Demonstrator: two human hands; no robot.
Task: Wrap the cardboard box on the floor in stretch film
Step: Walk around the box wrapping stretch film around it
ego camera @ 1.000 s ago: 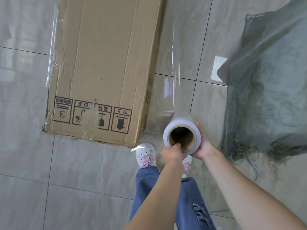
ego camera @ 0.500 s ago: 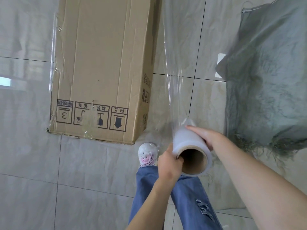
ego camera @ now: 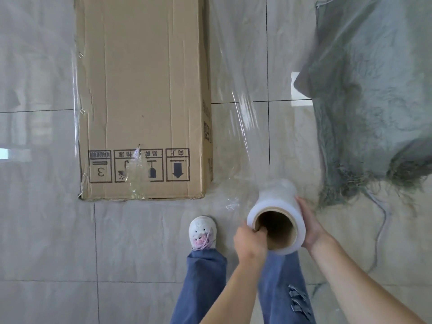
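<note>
1. The cardboard box [ego camera: 142,97] lies on the floor [ego camera: 46,242] in the upper left of the frame, with film clinging along its left edge and a scrap over its printed symbols (so some wrapping looks done).
2. A sheet of stretch film [ego camera: 236,108] runs from the box's right side down to the roll [ego camera: 277,220] at lower centre.
3. The left hand [ego camera: 251,242] hooks its fingers into the roll's core; the right hand [ego camera: 308,226] cups the outside.
4. Most of the top looks bare, so many passes probably remain.

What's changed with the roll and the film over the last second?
The stretch film roll has swung rightward away from the cardboard box, drawing out a wider film sheet. Left hand still hooks the core; right hand still cups the side. Box unmoved.
</note>
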